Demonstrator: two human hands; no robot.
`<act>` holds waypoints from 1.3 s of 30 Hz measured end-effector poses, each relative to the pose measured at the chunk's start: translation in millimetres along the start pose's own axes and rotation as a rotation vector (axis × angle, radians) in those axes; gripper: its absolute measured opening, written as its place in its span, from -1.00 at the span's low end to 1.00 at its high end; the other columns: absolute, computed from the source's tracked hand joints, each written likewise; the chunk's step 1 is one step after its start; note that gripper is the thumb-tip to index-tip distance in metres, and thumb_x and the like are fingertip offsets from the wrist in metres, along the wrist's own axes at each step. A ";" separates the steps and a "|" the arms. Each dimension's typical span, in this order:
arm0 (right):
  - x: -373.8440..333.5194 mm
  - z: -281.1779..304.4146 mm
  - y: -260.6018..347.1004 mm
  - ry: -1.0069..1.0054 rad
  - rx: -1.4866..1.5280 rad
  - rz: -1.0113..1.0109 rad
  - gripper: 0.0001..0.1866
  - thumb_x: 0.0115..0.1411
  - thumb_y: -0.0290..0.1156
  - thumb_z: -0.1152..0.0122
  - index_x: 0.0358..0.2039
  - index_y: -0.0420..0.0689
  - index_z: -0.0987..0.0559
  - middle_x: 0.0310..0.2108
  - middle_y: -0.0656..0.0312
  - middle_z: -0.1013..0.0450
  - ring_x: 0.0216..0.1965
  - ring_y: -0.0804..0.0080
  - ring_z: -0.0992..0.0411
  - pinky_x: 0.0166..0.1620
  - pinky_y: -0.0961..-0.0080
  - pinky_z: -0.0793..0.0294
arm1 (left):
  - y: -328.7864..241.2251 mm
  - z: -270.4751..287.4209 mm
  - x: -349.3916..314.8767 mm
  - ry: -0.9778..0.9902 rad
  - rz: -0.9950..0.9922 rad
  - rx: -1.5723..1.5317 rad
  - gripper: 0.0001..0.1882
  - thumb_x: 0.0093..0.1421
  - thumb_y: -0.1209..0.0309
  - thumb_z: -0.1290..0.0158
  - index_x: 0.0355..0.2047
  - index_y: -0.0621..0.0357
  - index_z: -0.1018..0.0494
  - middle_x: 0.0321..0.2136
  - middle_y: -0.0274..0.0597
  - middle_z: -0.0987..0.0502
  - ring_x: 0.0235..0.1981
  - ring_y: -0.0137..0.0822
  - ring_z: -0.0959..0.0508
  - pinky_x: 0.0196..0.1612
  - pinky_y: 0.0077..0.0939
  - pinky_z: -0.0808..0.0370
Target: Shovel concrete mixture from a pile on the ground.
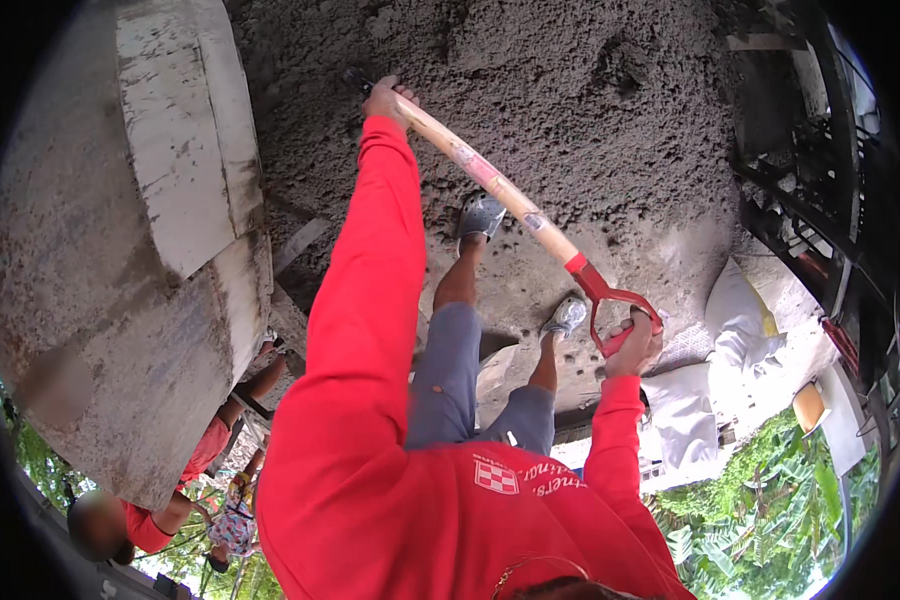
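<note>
Both my hands are on a shovel [500, 185] with a pale wooden shaft and a red D-shaped handle. My left hand [390, 100] wraps round the far end of the shaft, close to a dark metal part. The blade itself does not show clearly. At the near end, my right hand [638, 345] closes round the crossbar of the red handle. The shaft slants from far left to near right, above rough, wet grey concrete mix [570, 90] spread over the ground. My feet, in grey clogs, stand at the mix's near edge.
A large concrete wall or slab [185, 140] rises on the left. White sacks [685, 410] lie at the right, below dark stacked frames and boards [810, 220]. Other people [205, 450] are at the lower left. Green plants [760, 510] grow at the lower right.
</note>
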State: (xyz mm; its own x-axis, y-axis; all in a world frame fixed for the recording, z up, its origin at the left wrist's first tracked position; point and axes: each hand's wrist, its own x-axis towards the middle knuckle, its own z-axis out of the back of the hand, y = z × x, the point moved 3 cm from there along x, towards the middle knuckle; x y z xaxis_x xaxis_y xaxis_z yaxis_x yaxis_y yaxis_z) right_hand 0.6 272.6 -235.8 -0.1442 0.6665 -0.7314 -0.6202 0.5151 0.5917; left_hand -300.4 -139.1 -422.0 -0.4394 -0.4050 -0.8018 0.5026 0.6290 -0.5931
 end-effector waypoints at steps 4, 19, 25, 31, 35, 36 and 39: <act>-49.6 38.0 -46.5 -0.033 -0.114 0.010 -0.97 0.03 -0.49 -0.05 -0.51 -0.13 -0.39 -0.78 0.33 -0.21 -0.85 0.57 -0.19 -0.78 0.62 -0.20 | 19.0 37.5 -8.5 -0.037 0.109 0.053 -0.85 0.16 0.39 0.08 -0.52 0.09 -0.23 -0.70 -0.28 -0.23 -0.77 -0.36 -0.25 -0.72 -0.42 -0.30; -143.6 412.9 -96.2 -0.429 -0.066 0.011 -0.91 -0.04 -0.42 -0.10 -0.63 -0.09 -0.49 -0.79 0.38 -0.26 -0.83 0.59 -0.17 -0.77 0.63 -0.13 | 253.1 80.6 -281.3 -0.027 0.433 0.298 -0.82 0.11 0.34 -0.02 -0.46 0.13 -0.28 -0.67 -0.23 -0.34 -0.74 -0.29 -0.38 -0.68 -0.30 -0.38; -242.1 485.6 -68.4 -0.725 -0.077 0.070 -0.83 -0.09 -0.37 -0.06 -0.60 -0.20 -0.54 -0.63 0.25 -0.40 -0.63 0.53 -0.34 -0.59 0.53 -0.32 | 311.4 37.4 -411.4 0.179 0.522 0.447 -0.81 0.10 0.35 -0.03 -0.42 0.19 -0.29 -0.64 -0.17 -0.36 -0.72 -0.27 -0.40 -0.67 -0.25 -0.39; -229.9 520.0 -142.2 -0.635 -0.262 0.392 -0.84 -0.04 -0.33 -0.13 -0.48 -0.15 -0.53 -0.55 0.21 -0.42 -0.54 0.37 -0.41 -0.46 0.43 -0.40 | 316.1 -58.8 -481.0 0.490 0.561 0.446 -0.75 0.02 0.29 -0.14 -0.51 0.06 -0.27 -0.66 -0.30 -0.32 -0.70 -0.37 -0.36 -0.62 -0.33 -0.38; -200.0 495.2 -182.0 -0.396 -0.331 0.831 -0.83 -0.04 -0.29 -0.17 -0.48 -0.11 -0.51 -0.50 0.19 -0.42 -0.47 0.30 -0.44 -0.40 0.38 -0.41 | 304.9 -132.4 -473.9 0.766 0.548 0.423 -0.72 0.00 0.17 -0.09 -0.52 0.01 -0.25 -0.69 -0.28 -0.32 -0.73 -0.30 -0.38 -0.63 -0.30 -0.40; -200.5 487.8 -189.3 -0.356 -0.357 0.927 -0.83 -0.04 -0.28 -0.18 -0.48 -0.11 -0.51 -0.49 0.19 -0.42 -0.45 0.28 -0.45 -0.38 0.36 -0.41 | 317.1 -144.6 -466.4 0.763 0.523 0.449 -0.71 0.00 0.16 -0.09 -0.53 0.01 -0.25 -0.69 -0.28 -0.32 -0.73 -0.30 -0.38 -0.63 -0.30 -0.40; -181.2 454.0 -137.4 -0.192 -0.432 0.967 -0.78 -0.13 -0.28 -0.28 -0.50 -0.08 -0.47 -0.38 0.17 -0.43 -0.26 0.16 -0.44 -0.23 0.28 -0.38 | 328.9 -156.8 -459.2 0.773 0.369 0.548 -0.70 0.04 0.15 -0.07 -0.54 0.01 -0.23 -0.70 -0.28 -0.30 -0.73 -0.33 -0.36 -0.64 -0.35 -0.38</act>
State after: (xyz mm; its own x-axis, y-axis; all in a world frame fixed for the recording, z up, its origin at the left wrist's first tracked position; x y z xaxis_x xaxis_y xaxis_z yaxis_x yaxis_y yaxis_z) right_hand 462.1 325.7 -30.7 -0.6198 0.7816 0.0700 -0.5333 -0.4850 0.6931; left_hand -50.1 357.8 -237.5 -0.4516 0.4147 -0.7900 0.8908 0.1586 -0.4259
